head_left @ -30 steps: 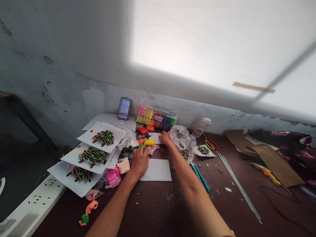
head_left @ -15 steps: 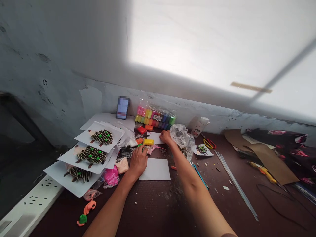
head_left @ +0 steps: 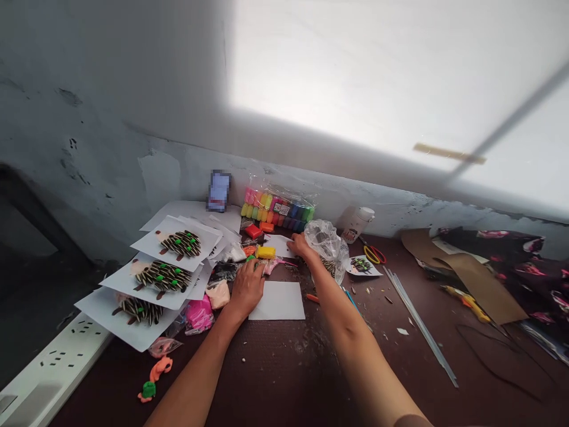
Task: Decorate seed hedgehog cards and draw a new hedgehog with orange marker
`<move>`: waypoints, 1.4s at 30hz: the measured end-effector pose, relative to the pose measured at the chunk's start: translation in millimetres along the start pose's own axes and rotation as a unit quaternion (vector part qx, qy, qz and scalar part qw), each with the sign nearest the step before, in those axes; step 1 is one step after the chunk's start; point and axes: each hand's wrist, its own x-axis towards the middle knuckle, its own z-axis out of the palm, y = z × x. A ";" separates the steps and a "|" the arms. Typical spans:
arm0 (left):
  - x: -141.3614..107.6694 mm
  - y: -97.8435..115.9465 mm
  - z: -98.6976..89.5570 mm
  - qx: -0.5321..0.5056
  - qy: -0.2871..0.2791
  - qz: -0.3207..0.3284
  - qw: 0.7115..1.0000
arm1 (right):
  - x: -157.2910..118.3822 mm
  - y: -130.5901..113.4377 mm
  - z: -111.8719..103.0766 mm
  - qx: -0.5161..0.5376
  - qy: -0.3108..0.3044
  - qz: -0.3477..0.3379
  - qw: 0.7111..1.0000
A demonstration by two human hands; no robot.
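My right hand (head_left: 299,245) reaches to the back of the table, its fingers closed at the right edge of a small white sheet of paper (head_left: 278,244). A crinkled clear plastic bag (head_left: 322,237) of striped sunflower seeds (head_left: 329,266) is right beside that wrist. My left hand (head_left: 248,287) rests at the left edge of a blank white card (head_left: 278,300), fingers apart and slightly bent. Just beyond its fingertips are a yellow clay pack (head_left: 265,252) and some green clay (head_left: 250,258). Whether the left fingertips touch the clay is hard to see.
At left lie stacked cards with seed hedgehogs (head_left: 163,277), a pink clay bag (head_left: 199,314) and a power strip (head_left: 57,362). Behind stand a phone (head_left: 219,191), a multicoloured clay set (head_left: 279,207) and a white bottle (head_left: 358,225). Scissors (head_left: 374,254) and clear sticks (head_left: 420,326) lie right.
The white paper at the back has shifted slightly and sits at a different angle by my right fingers. My left hand has barely moved. The whole view has shifted a little.
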 end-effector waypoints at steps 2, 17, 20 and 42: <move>0.5 -0.5 0.4 -0.002 -0.003 -0.002 1.000 | -5.1 1.6 -0.5 0.018 0.013 -0.006 1.000; 0.4 -3.8 -2.9 0.047 -0.007 -0.014 0.999 | -42.4 6.7 -13.8 0.116 0.144 0.035 0.982; -0.7 -2.6 -5.2 0.068 0.004 -0.030 0.997 | -46.8 8.6 -7.6 0.130 0.125 0.048 0.982; -11.9 11.7 -2.6 0.110 -0.032 0.044 0.992 | -103.8 6.1 15.0 0.054 0.124 0.013 0.991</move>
